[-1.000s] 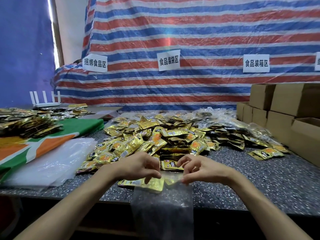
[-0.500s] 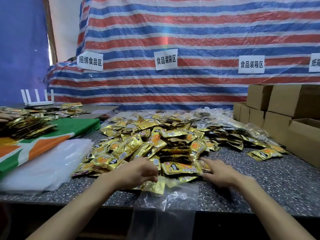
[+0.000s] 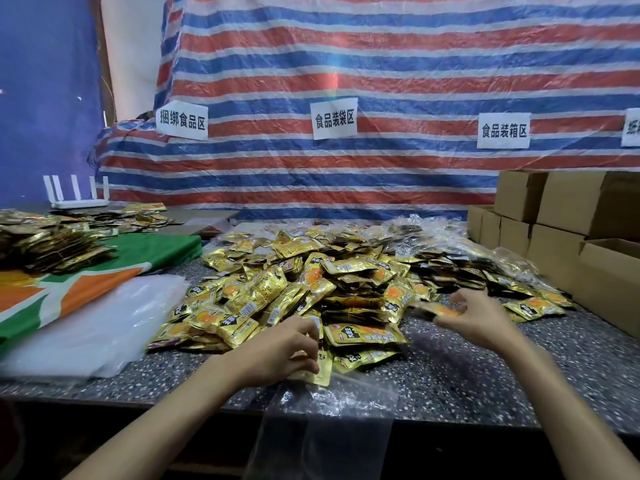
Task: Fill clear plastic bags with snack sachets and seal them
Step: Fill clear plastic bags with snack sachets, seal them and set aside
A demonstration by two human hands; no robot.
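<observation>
A big heap of gold snack sachets covers the middle of the speckled table. A clear plastic bag hangs over the table's front edge, its mouth at the rim. My left hand grips the bag's mouth together with a gold sachet at the near edge of the heap. My right hand is raised right of the heap and pinches a blurred sachet between thumb and fingers.
A stack of flat clear bags lies at the left beside a green and orange sheet bearing more sachets. Cardboard boxes line the right side. Bagged sachets lie behind the heap. A striped tarp hangs behind.
My right hand left the bag's mouth, reached to the heap's right side and lifted a sachet. My left hand stayed at the bag's mouth.
</observation>
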